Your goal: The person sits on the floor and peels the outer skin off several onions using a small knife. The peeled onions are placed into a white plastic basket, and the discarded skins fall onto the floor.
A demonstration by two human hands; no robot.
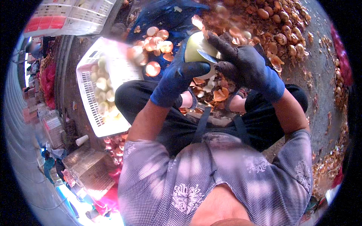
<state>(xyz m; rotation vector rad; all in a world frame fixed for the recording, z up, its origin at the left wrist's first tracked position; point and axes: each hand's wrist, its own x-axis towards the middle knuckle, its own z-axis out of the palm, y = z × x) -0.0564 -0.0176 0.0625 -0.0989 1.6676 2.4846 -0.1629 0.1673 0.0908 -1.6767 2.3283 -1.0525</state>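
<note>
My left hand (181, 67), in a dark blue coated work glove, grips a large pale peeled onion (195, 45) from its left side, thumb across the front. A matching glove covers my right hand (240, 60), which holds a short knife (207, 56). Its blade lies against the onion's surface; the handle is hidden in my fingers. A strip of papery onion skin (197, 22) sticks up near the right fingertips. Loose skins (220, 94) lie on the ground between my feet, below both hands.
At left stands a white plastic crate (84, 107) holding peeled onions (101, 83). Unpeeled onions (153, 68) rest on a blue sheet (167, 17). A large heap of brown onions and skins (268, 21) spreads at upper right. Stacked crates (89, 169) stand at lower left; a distant person (35, 49) is upper left.
</note>
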